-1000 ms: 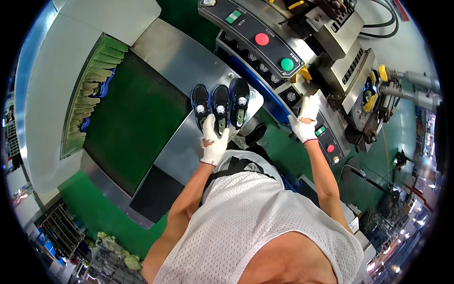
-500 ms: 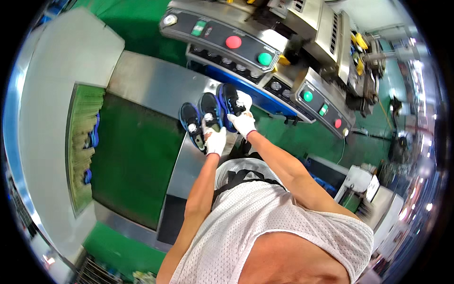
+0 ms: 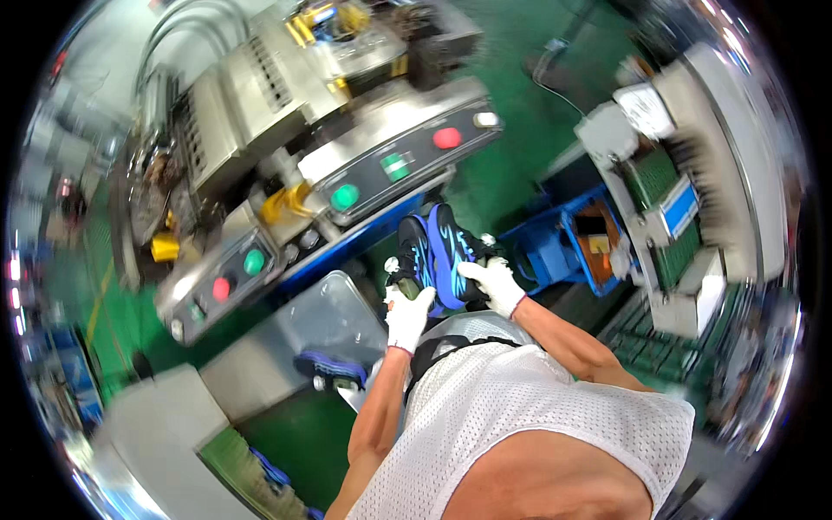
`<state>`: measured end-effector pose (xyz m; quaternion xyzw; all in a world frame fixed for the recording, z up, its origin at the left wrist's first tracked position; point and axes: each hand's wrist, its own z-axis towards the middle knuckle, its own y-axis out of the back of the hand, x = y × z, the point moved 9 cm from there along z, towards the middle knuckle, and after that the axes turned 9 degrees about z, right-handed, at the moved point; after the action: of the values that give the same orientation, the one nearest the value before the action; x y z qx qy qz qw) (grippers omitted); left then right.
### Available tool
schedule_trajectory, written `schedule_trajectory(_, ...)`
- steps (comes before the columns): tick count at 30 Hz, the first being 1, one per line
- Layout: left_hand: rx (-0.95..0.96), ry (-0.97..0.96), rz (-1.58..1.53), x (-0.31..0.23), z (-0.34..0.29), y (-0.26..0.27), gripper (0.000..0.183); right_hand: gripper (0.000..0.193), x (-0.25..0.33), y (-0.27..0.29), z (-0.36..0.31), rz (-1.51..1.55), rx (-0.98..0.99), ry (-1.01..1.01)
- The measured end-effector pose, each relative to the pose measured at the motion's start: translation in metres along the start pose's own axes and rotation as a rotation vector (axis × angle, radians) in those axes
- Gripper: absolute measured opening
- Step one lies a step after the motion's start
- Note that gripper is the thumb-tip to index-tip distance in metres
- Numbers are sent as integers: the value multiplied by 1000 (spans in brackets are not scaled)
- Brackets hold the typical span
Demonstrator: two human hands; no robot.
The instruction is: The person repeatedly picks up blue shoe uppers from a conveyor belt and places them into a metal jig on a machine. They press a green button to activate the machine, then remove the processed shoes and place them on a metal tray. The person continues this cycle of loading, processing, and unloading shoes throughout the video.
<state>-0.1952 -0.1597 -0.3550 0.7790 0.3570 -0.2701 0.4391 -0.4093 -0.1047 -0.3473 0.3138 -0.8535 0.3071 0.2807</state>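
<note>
In front of my waist I hold two black-and-blue sneakers side by side, their blue soles turned toward each other. My left hand (image 3: 409, 314), in a white glove, grips the heel end of the left sneaker (image 3: 417, 251). A white glove also covers my right hand (image 3: 494, 284), which is closed round the heel end of the right sneaker (image 3: 451, 256). White stuffing or lining shows at both shoe openings. Another black-and-blue sneaker (image 3: 332, 367) lies on the metal ledge beside the green conveyor, left of my left forearm, touched by neither hand.
A machine with a control panel (image 3: 399, 165) of red and green buttons stands ahead. A second conveyor unit (image 3: 685, 212) with a bristle curtain is at the right, near blue crates (image 3: 555, 243). At lower left, blue shoes (image 3: 270, 466) show under another bristle curtain (image 3: 238, 464).
My body has turned right, so the machine and conveyor have swung left in view. Two sneakers have come up off the metal ledge in my hands; the third stays behind.
</note>
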Motion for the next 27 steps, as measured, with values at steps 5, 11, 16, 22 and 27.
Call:
schedule_trajectory(5, 224, -292, 194, -122, 8, -86, 79, 50, 90, 114, -65, 255, -333, 147)
schedule_trajectory(11, 466, -529, 301, -305, -8, -201, 67, 56, 172, 266, -124, 393, -584, 700)
schedule_trajectory(16, 502, -808, 324, -460, -30, -328, 85, 65, 260, 402, -185, -254, -1252, 515)
schedule_trajectory(22, 379, -1142, 328, -525, -18, -504, 78, 79, 356, 480, -156, -549, -1422, 563)
schedule_trajectory(27, 567, -1041, 335, -544, -5, -514, 80, 79, 404, 508, -131, -835, -1589, 578)
